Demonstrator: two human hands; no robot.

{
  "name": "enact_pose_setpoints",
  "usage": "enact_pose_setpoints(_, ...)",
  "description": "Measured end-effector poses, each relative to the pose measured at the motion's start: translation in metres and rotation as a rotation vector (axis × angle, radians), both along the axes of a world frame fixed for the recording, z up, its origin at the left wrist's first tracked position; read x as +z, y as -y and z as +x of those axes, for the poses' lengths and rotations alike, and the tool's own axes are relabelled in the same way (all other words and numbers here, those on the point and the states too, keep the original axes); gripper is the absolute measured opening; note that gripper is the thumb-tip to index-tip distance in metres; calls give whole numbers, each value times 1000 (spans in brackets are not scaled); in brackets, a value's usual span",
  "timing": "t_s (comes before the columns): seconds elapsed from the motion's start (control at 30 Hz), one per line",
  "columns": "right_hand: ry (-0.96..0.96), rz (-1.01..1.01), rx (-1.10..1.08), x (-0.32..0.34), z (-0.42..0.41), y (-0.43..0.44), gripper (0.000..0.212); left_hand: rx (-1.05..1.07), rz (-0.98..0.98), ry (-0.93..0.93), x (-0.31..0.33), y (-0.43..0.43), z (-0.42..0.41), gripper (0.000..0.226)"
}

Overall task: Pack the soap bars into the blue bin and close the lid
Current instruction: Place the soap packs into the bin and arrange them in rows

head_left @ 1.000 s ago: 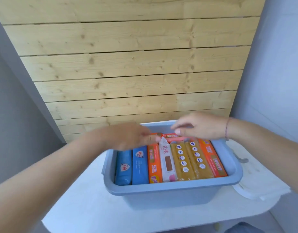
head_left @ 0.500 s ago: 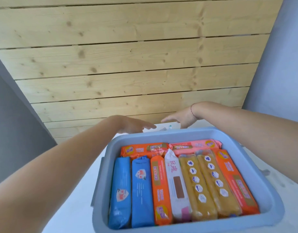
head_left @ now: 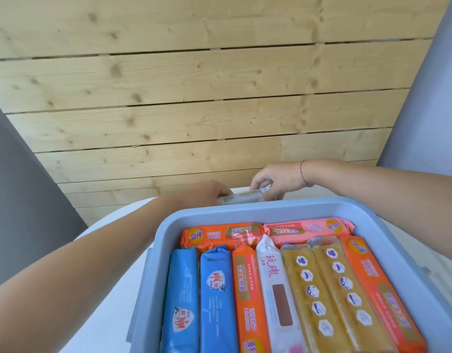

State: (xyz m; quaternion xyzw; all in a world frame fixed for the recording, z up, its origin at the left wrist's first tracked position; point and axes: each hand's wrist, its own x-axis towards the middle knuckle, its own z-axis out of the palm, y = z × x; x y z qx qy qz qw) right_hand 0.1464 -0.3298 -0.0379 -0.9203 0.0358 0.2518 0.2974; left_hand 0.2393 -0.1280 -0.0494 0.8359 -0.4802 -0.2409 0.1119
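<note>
Your blue bin (head_left: 270, 208) on the white surface (head_left: 110, 276) already holds a packed layer of wrapped soap bars (head_left: 248, 289), and no lid is on it yet. Beyond its far rim, your left hand (head_left: 207, 193) and right hand (head_left: 276, 182) have their fingers closed on the ends of one more pale wrapped bar (head_left: 239, 198), so that bar and the lid are probably what remains.

A wall of pale knotty pine planks (head_left: 194, 103) laid horizontally fills the background, flanked by plain grey walls (head_left: 21, 189) left and right; a white bench (head_left: 110, 289) sits below in even, soft light
</note>
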Motion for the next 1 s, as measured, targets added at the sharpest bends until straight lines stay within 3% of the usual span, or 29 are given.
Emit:
enact_pose_setpoints(0.07,81,158,-118,15,-7,-3,28,103,-204,-132,16,-8,-3,25)
enact_pose_setpoints(0.13,231,181,-215,37,-15,-5,30,215,-401,-220,38,-18,-6,25)
enact_pose_setpoints(0.3,575,420,-390,97,-53,-31,6,312,-745,-500,99,-39,-32,15)
enact_pose_setpoints(0.43,479,639,-509,103,-97,-61,18,341,-656,-603,115,-63,-71,22)
enact_pose_setpoints(0.57,260,630,-632,68,-138,-95,16,438,-482,-630,85,-85,-114,18)
enact_pose_setpoints(0.67,313,535,-713,52,-148,-114,15,490,-450,-401,67,-90,-134,19)
enact_pose_setpoints(0.77,457,229,-711,54,-153,-120,28,384,-410,140,68,-90,-143,30)
enact_pose_setpoints(0.8,489,131,-684,56,-156,-122,30,305,-422,241,70,-90,-148,38)
enact_pose_setpoints(0.9,599,-159,-546,59,-164,-127,22,8,-327,339,66,-90,-162,56)
enact_pose_setpoints(1.0,625,-180,-412,54,-170,-131,13,-150,-99,389,47,-96,-166,71)
